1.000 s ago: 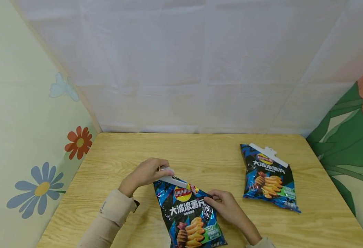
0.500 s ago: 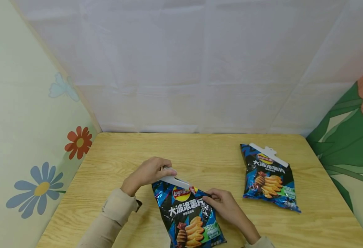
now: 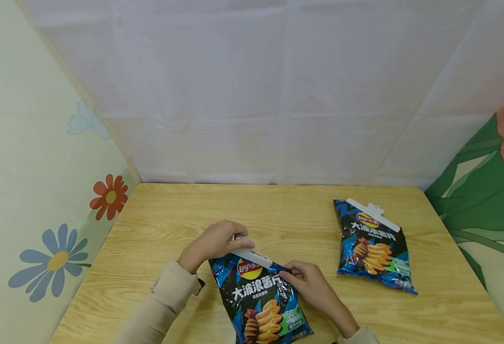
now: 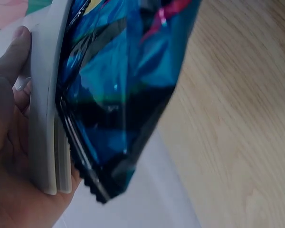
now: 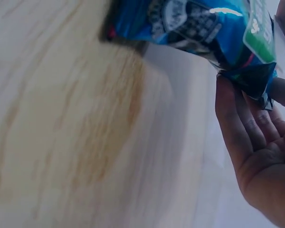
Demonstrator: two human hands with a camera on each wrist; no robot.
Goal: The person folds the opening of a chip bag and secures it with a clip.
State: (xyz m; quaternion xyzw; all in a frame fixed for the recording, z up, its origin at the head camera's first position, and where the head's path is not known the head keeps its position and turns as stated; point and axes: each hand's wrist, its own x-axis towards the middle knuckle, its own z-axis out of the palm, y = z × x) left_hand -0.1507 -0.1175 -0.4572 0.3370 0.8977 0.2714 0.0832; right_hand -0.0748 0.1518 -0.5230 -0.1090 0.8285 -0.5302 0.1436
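A blue and black chip bag (image 3: pixel 260 301) lies tilted near the table's front edge. Along its top edge runs a long white bag clip (image 3: pixel 254 258). My left hand (image 3: pixel 219 241) grips the clip's handle, the thumb on top. In the left wrist view the clip (image 4: pixel 42 104) sits in the palm beside a pointed corner of the bag (image 4: pixel 118 104). My right hand (image 3: pixel 312 284) pinches the bag's upper right corner. The right wrist view shows that corner between thumb and fingers (image 5: pixel 228 107); the bag's far end runs out of frame.
A second chip bag (image 3: pixel 374 253), with a white clip (image 3: pixel 372 215) across its top, lies at the right of the wooden table (image 3: pixel 183 205). A white sheet (image 3: pixel 278 95) hangs behind the table. Flower-painted walls (image 3: pixel 28 167) stand at both sides.
My left hand and the clip have shifted right along the bag's top edge, closer to my right hand. The right hand keeps its pinch almost in place. The second bag has stayed still.
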